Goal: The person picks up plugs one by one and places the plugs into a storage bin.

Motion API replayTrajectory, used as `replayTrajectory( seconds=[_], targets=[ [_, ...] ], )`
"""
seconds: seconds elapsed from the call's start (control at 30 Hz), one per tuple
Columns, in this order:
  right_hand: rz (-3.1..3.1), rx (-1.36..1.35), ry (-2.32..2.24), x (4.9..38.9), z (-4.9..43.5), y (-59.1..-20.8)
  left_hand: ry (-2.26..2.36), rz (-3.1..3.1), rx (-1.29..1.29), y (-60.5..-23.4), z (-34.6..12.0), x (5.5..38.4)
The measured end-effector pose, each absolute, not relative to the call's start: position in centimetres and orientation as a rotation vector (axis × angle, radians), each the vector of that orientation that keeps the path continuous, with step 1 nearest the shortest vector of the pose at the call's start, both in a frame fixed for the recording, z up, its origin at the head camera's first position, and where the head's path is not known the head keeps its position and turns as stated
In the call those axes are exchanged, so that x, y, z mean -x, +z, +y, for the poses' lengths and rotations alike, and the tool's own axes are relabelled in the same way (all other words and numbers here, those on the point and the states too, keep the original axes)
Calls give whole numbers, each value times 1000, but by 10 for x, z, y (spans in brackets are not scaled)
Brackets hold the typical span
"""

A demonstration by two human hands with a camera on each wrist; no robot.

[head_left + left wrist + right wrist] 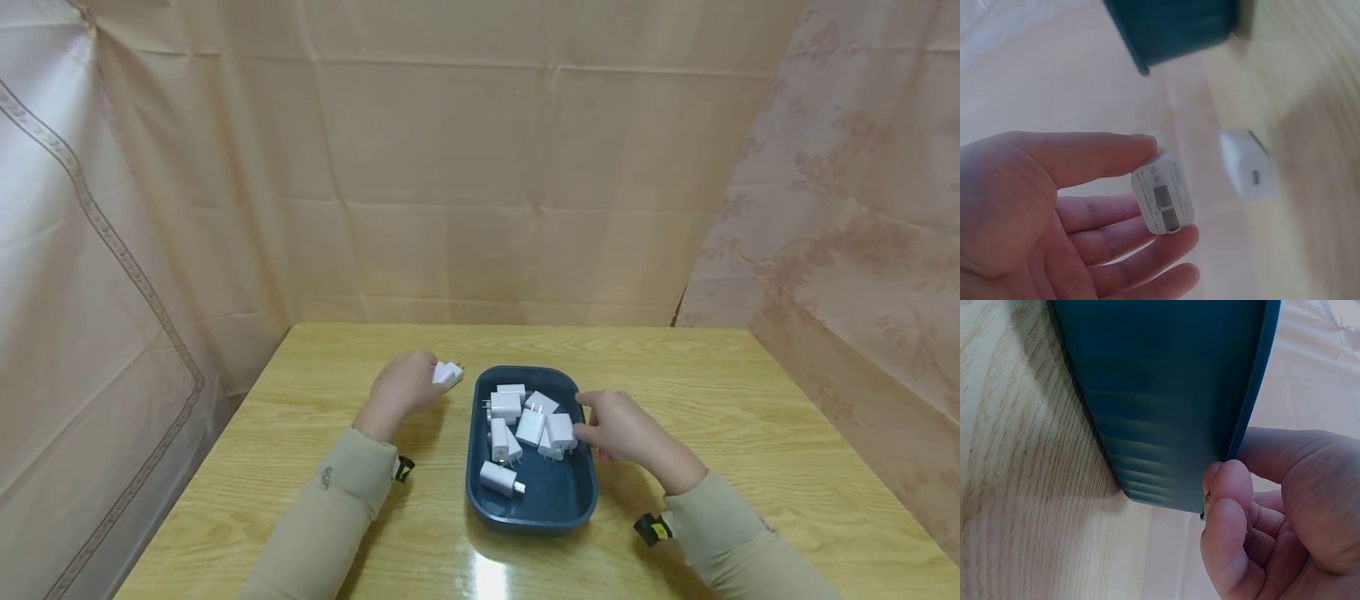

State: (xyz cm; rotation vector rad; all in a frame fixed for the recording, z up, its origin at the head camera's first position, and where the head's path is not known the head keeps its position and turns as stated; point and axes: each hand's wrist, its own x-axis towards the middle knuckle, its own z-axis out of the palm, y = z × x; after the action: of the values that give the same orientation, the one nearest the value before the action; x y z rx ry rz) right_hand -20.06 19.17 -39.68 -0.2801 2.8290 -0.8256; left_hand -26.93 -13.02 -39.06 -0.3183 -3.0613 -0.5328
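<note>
A white plug charger (1179, 187) is pinched between the thumb and fingers of my left hand (405, 386), left of the dark blue bin (532, 523). Its face with printed text and two metal patches shows in the left wrist view. Just beyond it a second white charger (1244, 165) rests on the table. My right hand (621, 425) grips the right rim of the bin, thumb on the inner side and curled fingers (1225, 531) against the outer wall. Inside the bin lie several white chargers (531, 426), jumbled, some with their prongs showing.
The bin stands on a light wood table (360, 350) near its middle. Beige cloth (487, 167) hangs behind the table, and patterned cloth (847, 208) hangs on the right. Each wrist carries a small black strap device (652, 528).
</note>
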Motion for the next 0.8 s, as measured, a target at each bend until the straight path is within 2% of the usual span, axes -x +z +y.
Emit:
replayTrajectory(
  seconds=[0.4,0.8],
  targets=[
    [2833,284,-829,202,191,-397,-617,-2991,562,-364,-108,248],
    [2822,262,-836,205,189,-399,-565,-2943,887,-359,-81,223]
  ],
)
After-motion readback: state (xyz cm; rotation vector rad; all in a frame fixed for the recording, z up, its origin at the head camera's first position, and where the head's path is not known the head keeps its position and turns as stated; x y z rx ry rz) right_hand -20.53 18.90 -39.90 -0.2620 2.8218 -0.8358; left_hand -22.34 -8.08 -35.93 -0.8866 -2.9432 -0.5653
